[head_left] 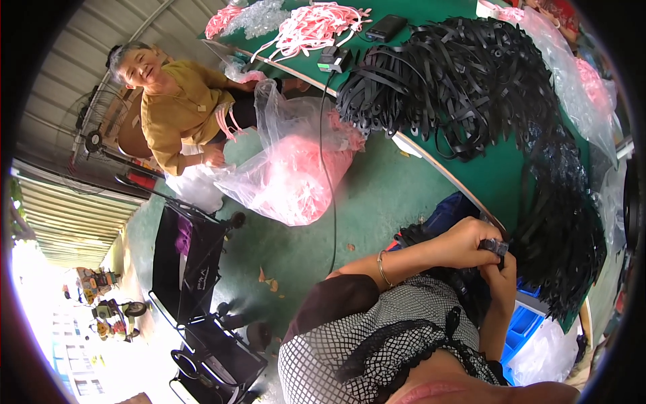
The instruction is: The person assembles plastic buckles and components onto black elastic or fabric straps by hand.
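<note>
Both my hands meet at the table's near edge, close to the heap of black straps (457, 87). My left hand (468, 242), with a bracelet on its wrist, is closed on a small black piece (494, 247), perhaps a folded strap end; its exact kind is too small to tell. My right hand (499, 273) is closed just below, its fingers and thumb pressed against the same piece. More black straps (562, 242) hang in a thick pile right beside the right hand.
A green table (471, 172) carries pink straps (316, 27) and a small black device (333, 59) with a cable. A clear bag of pink straps (296, 178) stands on the floor near a seated co-worker (178, 108). A black folding cart (188, 262) is at left, a blue crate (525, 330) at right.
</note>
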The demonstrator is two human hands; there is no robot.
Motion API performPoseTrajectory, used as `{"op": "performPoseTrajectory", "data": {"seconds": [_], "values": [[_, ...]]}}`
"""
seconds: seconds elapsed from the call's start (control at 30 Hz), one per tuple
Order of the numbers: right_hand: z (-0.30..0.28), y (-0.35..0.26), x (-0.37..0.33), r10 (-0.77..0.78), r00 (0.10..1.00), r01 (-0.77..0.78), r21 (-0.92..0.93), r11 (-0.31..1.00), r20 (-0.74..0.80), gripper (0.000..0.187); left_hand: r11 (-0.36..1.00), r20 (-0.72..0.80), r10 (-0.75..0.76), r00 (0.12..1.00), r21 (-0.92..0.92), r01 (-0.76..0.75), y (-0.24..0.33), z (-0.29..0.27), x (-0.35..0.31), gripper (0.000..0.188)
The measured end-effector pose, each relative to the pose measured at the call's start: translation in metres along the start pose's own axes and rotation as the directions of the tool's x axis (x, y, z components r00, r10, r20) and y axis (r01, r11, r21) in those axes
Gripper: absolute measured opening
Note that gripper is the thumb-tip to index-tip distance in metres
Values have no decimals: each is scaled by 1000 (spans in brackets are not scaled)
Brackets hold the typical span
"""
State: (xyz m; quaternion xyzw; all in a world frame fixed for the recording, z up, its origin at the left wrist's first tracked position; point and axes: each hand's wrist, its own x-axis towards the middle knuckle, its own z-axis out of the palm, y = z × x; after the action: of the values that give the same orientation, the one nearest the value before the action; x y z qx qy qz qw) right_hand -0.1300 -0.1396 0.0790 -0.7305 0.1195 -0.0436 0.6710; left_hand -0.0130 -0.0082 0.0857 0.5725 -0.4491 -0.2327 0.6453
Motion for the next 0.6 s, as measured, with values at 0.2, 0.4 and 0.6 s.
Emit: {"op": "performPoseTrajectory", "data": {"seconds": [0.2, 0.4, 0.6], "values": [[-3, 9, -6, 58, 998, -61, 121, 991, 34, 17, 934, 166, -84, 983, -331, 136, -3, -3, 1, 9], [-2, 10, -4, 169, 978, -194, 236, 952, 125, 18, 939, 279, -43, 959, -316, 134, -3, -11, 2, 10], [-3, 6, 0, 121, 967, -161, 173, 972, 223, 16, 880, 327, -124, 937, -400, 256, -4, -11, 1, 6]]}}
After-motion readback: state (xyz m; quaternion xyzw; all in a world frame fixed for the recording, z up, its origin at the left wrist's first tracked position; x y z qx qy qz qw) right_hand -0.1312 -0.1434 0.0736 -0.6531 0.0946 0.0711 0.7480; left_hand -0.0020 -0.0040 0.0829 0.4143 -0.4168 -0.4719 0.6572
